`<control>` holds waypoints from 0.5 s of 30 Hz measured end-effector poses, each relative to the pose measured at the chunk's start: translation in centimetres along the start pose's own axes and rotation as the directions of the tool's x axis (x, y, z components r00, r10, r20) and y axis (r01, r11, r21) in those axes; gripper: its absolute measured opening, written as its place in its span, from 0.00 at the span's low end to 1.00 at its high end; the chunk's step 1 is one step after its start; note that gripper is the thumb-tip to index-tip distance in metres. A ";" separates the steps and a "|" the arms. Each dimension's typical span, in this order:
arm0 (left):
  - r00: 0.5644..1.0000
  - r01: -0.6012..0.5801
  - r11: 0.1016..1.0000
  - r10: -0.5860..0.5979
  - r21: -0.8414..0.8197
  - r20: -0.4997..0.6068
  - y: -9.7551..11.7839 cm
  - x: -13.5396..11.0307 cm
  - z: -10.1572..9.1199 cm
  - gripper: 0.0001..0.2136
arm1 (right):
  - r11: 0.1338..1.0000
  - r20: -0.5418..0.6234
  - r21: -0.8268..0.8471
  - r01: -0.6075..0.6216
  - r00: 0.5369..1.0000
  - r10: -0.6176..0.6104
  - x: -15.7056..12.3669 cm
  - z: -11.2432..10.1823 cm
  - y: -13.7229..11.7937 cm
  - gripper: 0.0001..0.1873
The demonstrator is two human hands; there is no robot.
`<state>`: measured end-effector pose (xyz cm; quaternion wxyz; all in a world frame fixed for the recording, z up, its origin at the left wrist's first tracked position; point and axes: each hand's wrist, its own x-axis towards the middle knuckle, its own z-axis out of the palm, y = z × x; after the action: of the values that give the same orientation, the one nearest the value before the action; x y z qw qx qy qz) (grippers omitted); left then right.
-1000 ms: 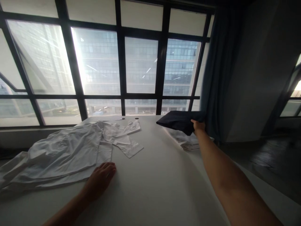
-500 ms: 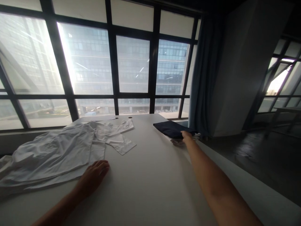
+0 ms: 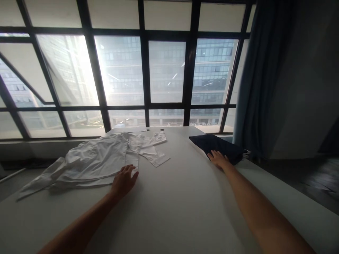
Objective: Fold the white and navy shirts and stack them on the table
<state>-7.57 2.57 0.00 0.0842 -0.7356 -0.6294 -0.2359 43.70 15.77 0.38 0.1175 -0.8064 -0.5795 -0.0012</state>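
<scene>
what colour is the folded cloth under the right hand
Dark navy blue; the folded cloth shows in the head view.

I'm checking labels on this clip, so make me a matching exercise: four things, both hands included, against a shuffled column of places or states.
Things:
1. White garment
2. Dark blue cloth
3. Left hand
4. Right hand

Places or states:
A. At the dark blue cloth's near edge
B. Spread out and rumpled
C. At the white garment's near edge
D. Folded, toward the right edge of the table

Pairs: 1-B, 2-D, 3-C, 4-A
</scene>
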 end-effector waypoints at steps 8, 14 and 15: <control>0.988 0.145 0.987 -0.148 0.067 0.046 -3.4 1.5 -0.9 0.18 | 0.988 -0.138 -0.069 0.136 0.980 -0.145 -1.5 -0.5 -3.2 0.34; 0.983 0.178 0.966 -0.184 0.188 0.013 -6.7 1.6 -2.1 0.14 | 0.795 0.041 0.188 0.576 0.804 -0.593 -6.0 0.8 -14.8 0.29; 0.986 0.160 0.968 -0.165 0.192 0.010 -7.1 1.5 -2.2 0.14 | 0.755 0.047 0.229 0.614 0.768 -0.639 -6.7 1.3 -16.7 0.29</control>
<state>-14.81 4.36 1.39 0.1263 -0.6730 -0.7084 -0.1710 25.70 14.79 1.30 0.1549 -0.5481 -0.8192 0.0672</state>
